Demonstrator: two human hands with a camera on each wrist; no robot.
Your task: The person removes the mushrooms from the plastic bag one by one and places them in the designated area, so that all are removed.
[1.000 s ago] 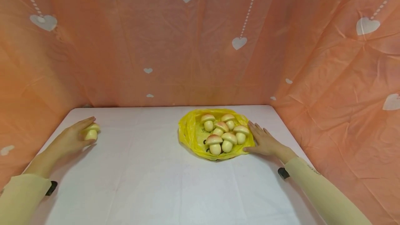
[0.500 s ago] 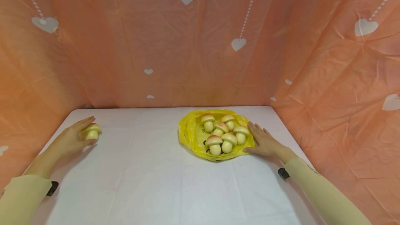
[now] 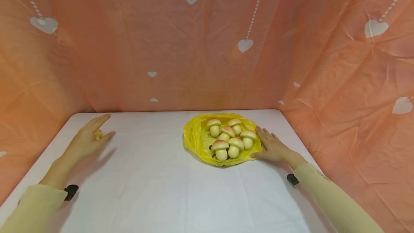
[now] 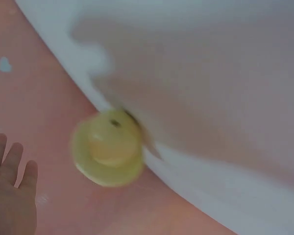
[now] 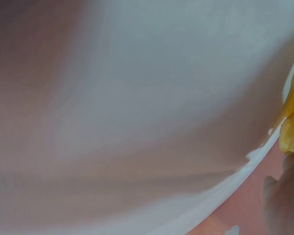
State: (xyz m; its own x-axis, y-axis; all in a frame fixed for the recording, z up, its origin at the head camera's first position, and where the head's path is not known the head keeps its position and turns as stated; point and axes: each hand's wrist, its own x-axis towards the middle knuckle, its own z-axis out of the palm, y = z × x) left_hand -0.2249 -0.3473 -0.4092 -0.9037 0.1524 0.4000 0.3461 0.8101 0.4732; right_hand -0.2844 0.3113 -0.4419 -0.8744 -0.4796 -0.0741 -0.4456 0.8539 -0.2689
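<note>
My left hand (image 3: 84, 141) is at the table's far left, thumb and fingers spread apart. Between them, partly hidden by the hand, shows a toy mushroom (image 3: 98, 135). In the left wrist view the pale yellow mushroom (image 4: 112, 147) is blurred, its stem end facing the camera, apart from the straight fingers (image 4: 29, 176). My right hand (image 3: 273, 146) lies with straight fingers against the right rim of a yellow plastic bag (image 3: 192, 139). Inside the opened bag, several cream mushrooms (image 3: 221, 150) with pinkish caps sit close together. The right wrist view catches the bag's edge (image 5: 291, 132) beside the hand.
A white cloth covers the table (image 3: 155, 190). Close behind it and along its sides hangs an orange curtain (image 3: 200, 56) with white hearts. A dark band (image 3: 71, 191) is on the left wrist, another (image 3: 292, 179) on the right.
My left hand has moved right and spread its fingers away from the mushroom, which now shows less behind the hand. The right hand and the bag have stayed in place.
</note>
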